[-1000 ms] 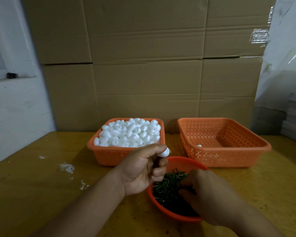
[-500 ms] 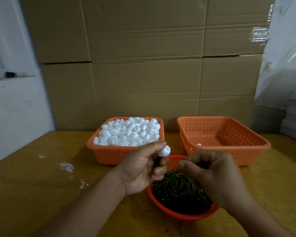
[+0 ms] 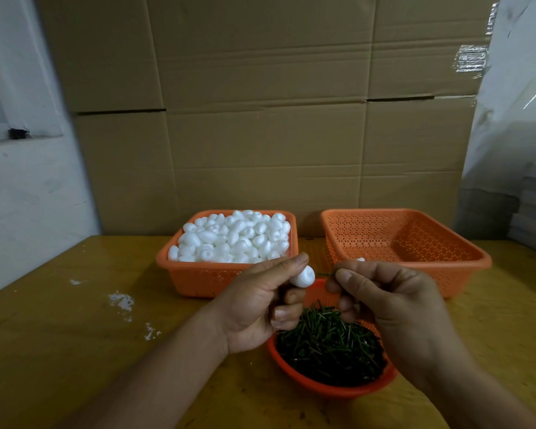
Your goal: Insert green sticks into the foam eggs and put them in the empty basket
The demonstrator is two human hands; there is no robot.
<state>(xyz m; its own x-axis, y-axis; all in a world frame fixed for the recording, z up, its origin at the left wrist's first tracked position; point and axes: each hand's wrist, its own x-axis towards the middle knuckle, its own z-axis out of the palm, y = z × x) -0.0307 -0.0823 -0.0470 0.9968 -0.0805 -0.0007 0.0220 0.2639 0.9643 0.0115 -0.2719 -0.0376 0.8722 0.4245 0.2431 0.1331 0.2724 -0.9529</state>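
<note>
The small white foam egg (image 3: 304, 276) I hold is smooth, matte and rounded, pinched between the thumb and forefinger of my left hand (image 3: 260, 308), its free end turned toward my right. It hangs above the far rim of the round orange plastic bowl (image 3: 331, 388) that sits nearest me on the worktop (image 3: 59, 351). My right hand (image 3: 393, 308) is curled, its thumb and forefinger nipping a thin dark green stick (image 3: 324, 274) whose tip pokes out leftward, just beside the egg; I cannot tell whether they touch. The bowl holds a loose heap of short green sticks (image 3: 325, 348), thin and straight, lying every way.

Behind my left hand stands a rectangular orange perforated plastic basket (image 3: 198, 280) heaped with white foam eggs (image 3: 232, 236). To its right is a second orange perforated basket (image 3: 446, 274), wider, with one white egg (image 3: 360, 259) on its floor, mostly hidden by my right fingers. My hands block the near walls of both baskets.

The worktop is yellowish wood with white flecks (image 3: 121, 300) on its left part. Brown corrugated cardboard sheets (image 3: 260, 119) stand behind the baskets, a pale wall (image 3: 22, 196) to the left.
</note>
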